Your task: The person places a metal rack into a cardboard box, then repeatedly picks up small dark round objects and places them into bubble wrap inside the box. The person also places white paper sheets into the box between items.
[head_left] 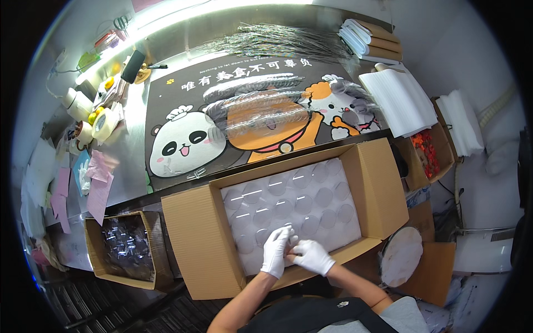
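Note:
Both of my hands wear white gloves and meet over the front part of an open cardboard box (194,241). Inside it lies a white foam sheet (347,227) with rows of round, clear, glossy shapes (282,209); whether these are discs or recesses I cannot make out. My left hand (275,252) has its fingers drawn together, pointing away from me. Close beside it, my right hand (313,257) is closed, its fingertips near the left palm. Anything pinched between them is too small or hidden to name.
A cartoon-printed mat (189,141) bears stacked clear plastic pieces (261,105) and a heap of thin wires (277,40). White foam sheets (397,102) lie at right. A small box of dark shiny pieces (126,247) stands left, a round stool (401,256) right.

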